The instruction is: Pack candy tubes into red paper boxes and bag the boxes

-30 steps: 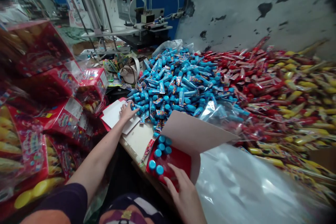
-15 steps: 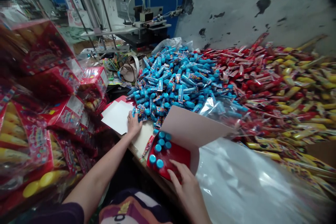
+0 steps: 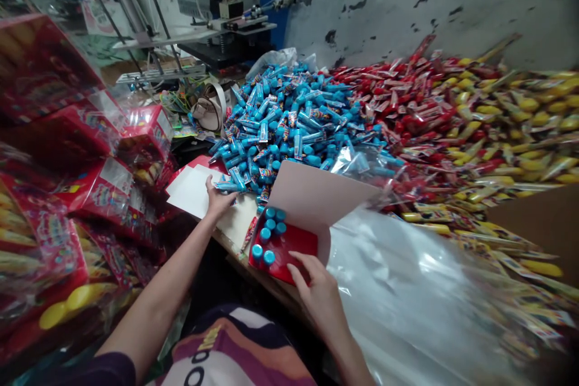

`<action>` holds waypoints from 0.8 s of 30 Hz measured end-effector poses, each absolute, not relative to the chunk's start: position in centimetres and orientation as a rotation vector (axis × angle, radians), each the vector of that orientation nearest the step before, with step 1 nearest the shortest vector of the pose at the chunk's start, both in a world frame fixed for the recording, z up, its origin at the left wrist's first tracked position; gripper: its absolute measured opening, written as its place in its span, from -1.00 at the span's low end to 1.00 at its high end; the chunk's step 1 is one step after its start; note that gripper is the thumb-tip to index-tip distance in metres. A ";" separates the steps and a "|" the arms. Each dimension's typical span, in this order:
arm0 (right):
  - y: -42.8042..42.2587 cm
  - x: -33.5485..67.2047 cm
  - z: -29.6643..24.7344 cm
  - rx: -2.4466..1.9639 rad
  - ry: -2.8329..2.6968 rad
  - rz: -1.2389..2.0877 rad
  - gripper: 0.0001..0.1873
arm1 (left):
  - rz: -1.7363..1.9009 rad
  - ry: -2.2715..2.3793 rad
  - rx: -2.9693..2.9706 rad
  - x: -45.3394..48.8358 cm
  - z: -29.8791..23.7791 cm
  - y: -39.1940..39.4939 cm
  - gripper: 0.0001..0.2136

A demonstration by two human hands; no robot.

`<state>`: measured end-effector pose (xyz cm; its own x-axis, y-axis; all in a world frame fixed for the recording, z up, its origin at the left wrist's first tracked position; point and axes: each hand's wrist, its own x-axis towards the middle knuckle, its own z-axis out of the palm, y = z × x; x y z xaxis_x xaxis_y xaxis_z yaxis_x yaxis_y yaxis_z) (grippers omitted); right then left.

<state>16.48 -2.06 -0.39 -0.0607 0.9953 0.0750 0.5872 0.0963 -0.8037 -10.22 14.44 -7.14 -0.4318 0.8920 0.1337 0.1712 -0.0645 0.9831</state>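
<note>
The raised flap (image 3: 316, 196) hides the red box's (image 3: 292, 248) far inside. Just left of the box, the left hand (image 3: 218, 200) grips blue tubes (image 3: 228, 186), their number unclear. Farther left the red packs (image 3: 104, 187) are blurred; far right the yellow tubes (image 3: 520, 105) are cut off.

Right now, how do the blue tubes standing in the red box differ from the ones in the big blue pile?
The boxed tubes stand upright, caps up, in tidy rows; the piled tubes lie on their sides, jumbled. The boxed tubes are only a handful; the piled tubes are very many. The right hand rests on the red box holding the boxed tubes; the left hand touches the piled tubes' near edge. Both have blue caps.
</note>
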 end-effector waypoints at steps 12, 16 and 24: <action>4.2 11.0 3.1 -1.174 -1.364 1.248 -0.45 | 1.370 1.120 0.961 -5.3 2.8 7.2 -0.44; 4.8 10.0 3.4 -1.070 -1.387 1.326 -0.56 | 1.295 1.009 0.805 -4.0 4.6 5.3 -0.61; 3.1 14.0 3.9 -1.186 -1.184 1.070 -0.67 | 1.248 0.980 0.755 -3.7 4.3 4.9 -0.63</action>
<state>14.00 3.11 3.87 0.0945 0.9912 0.0931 0.0079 0.0927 -0.9957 -3.67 4.89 4.30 0.0336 0.9819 -0.1864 -0.4136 0.1834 0.8918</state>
